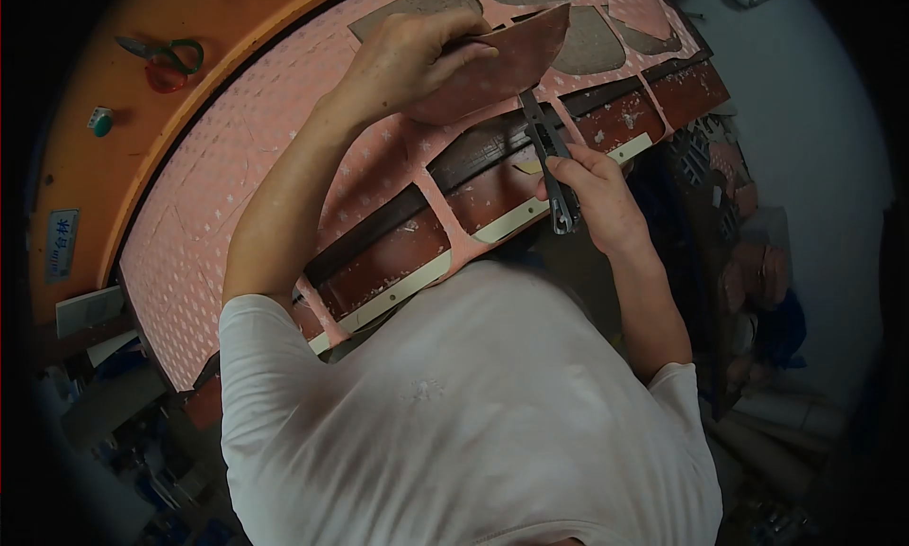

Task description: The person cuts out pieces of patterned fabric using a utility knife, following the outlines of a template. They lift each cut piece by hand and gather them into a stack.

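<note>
My left hand point(421, 58) is closed on the upper edge of a flat reddish-pink piece of sheet material point(507, 68), raised above the work surface and tilted. In my right hand point(601, 186) is a slim dark-and-silver utility knife point(542, 134). Its far end points up at the lower edge of the raised piece, overlapping it in this view. Under both hands lies a pink patterned sheet point(256, 158) with large rounded openings and narrow strips between them. Through the near openings a dark red surface point(379, 252) shows; grey-brown shows through the far ones.
Scissors point(170, 63) with green and red handles lie on the orange surface point(204, 6) at upper left, near a small green-and-white item point(100, 122). A pale strip point(511, 219) runs along the near table edge. Folded pieces point(757, 271) are stacked at right.
</note>
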{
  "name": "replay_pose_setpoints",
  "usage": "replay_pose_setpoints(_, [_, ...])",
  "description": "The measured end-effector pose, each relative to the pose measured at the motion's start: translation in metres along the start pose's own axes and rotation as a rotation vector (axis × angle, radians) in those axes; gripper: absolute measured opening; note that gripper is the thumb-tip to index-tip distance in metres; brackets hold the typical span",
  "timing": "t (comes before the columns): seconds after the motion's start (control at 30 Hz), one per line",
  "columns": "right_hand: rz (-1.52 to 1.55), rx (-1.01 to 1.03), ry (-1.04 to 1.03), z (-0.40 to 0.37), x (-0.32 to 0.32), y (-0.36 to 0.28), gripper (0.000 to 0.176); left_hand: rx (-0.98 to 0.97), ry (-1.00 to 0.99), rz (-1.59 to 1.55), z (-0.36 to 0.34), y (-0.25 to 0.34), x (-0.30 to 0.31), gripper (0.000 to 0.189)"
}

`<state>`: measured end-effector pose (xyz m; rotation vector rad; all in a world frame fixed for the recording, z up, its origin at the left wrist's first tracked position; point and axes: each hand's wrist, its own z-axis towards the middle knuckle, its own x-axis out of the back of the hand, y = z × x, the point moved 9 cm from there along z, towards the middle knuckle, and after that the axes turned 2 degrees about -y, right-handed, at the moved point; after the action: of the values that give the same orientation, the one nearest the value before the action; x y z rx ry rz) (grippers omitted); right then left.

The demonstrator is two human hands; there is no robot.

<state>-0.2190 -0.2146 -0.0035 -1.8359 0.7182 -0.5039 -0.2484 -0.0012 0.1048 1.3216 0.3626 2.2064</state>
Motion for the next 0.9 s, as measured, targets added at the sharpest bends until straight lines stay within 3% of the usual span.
replay_pose_setpoints(0.57, [-0.064, -0.038, 0.037, -0.003, -0.011, -0.004, 0.022, -0.037, 0.014, 0.023, -0.002, 0.006, 0.007, 0.015])
replay_pose_setpoints(0.67, [-0.138, -0.117, 0.007, -0.013, -0.024, -0.010, 0.020, -0.026, 0.046, 0.001, -0.003, 0.002, 0.009, 0.017])
replay_pose_setpoints(0.77, [-0.034, -0.177, -0.189, -0.021, -0.050, 0.012, 0.020, -0.054, 0.094, -0.038, -0.003, 0.001, 0.020, 0.019])
replay_pose_setpoints(0.9, [0.023, -0.122, -0.141, -0.013, -0.048, 0.013, 0.021, -0.033, 0.123, -0.052, -0.003, -0.001, 0.032, 0.020])
